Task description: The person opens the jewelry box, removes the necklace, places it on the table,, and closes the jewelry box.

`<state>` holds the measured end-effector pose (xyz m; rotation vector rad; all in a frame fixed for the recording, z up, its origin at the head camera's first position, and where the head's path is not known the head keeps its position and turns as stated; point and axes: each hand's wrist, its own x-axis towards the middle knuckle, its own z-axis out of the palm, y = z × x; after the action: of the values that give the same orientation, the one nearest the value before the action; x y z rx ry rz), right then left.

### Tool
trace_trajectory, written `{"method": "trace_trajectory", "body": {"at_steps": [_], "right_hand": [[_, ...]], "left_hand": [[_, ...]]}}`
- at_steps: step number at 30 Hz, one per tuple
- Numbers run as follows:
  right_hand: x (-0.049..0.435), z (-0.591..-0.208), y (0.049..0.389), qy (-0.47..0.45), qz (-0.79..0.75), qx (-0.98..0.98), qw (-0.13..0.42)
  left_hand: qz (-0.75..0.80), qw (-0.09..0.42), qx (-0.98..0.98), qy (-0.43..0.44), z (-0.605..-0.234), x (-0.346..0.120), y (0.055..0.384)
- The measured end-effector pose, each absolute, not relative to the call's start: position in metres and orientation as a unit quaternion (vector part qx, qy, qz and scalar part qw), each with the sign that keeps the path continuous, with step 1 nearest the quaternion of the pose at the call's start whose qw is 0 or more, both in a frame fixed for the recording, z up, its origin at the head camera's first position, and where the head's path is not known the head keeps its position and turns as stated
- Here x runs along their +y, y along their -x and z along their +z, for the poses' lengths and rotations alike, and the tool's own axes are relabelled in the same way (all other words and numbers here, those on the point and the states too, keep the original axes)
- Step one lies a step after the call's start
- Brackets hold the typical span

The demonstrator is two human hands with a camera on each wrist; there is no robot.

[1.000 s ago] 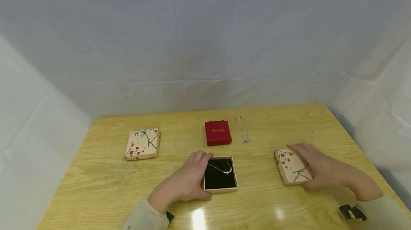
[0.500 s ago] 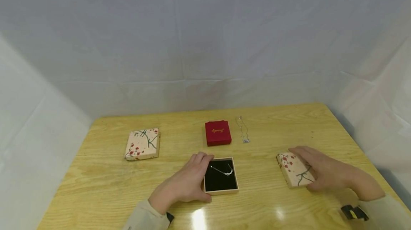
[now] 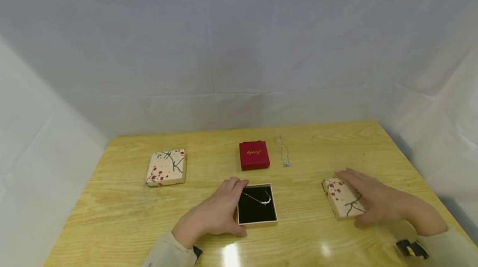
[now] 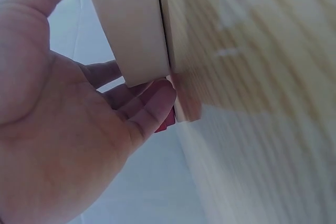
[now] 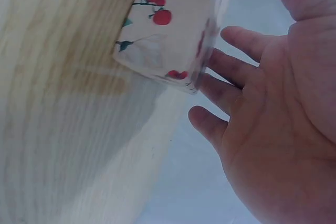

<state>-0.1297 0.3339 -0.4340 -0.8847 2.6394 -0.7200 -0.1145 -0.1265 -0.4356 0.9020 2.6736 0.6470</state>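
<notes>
In the head view a shallow open jewelry box base, lined in black, lies on the wooden table. A thin silver necklace rests on the lining. My left hand holds the base by its left side, fingers at the far edge and thumb at the near one; its plain pale wall fills the left wrist view. To the right lies a cream, flower-printed box lid. Beside it is my right hand, fingers fairly straight and spread, some fingertips against the lid's side in the right wrist view.
A small red box with gold lettering stands behind the base. Right of it lies another silver necklace. A flower-printed box sits at the left. White sheeting rises behind the table.
The right hand and the flower-printed lid shifted slightly nearer and rightward, then nearly stopped. The base also slid a little toward me, with the left hand still on it.
</notes>
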Motion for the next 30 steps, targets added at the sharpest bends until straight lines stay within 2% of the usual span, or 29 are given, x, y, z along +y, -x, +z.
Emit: {"method": "trace_trajectory", "body": {"at_steps": [8, 15, 30], "right_hand": [[0.321, -0.424, 0.129, 0.308, -0.263, 0.906, 0.122], [0.3, -0.417, 0.136, 0.306, -0.255, 0.914, 0.074], [0.227, -0.416, 0.147, 0.342, -0.223, 0.913, 0.001]], "left_hand": [[0.238, 0.138, 0.914, -0.299, -0.431, -0.129, 0.114], [0.249, 0.155, 0.912, -0.289, -0.43, -0.131, 0.115], [0.257, 0.153, 0.908, -0.294, -0.429, -0.133, 0.117]]}}
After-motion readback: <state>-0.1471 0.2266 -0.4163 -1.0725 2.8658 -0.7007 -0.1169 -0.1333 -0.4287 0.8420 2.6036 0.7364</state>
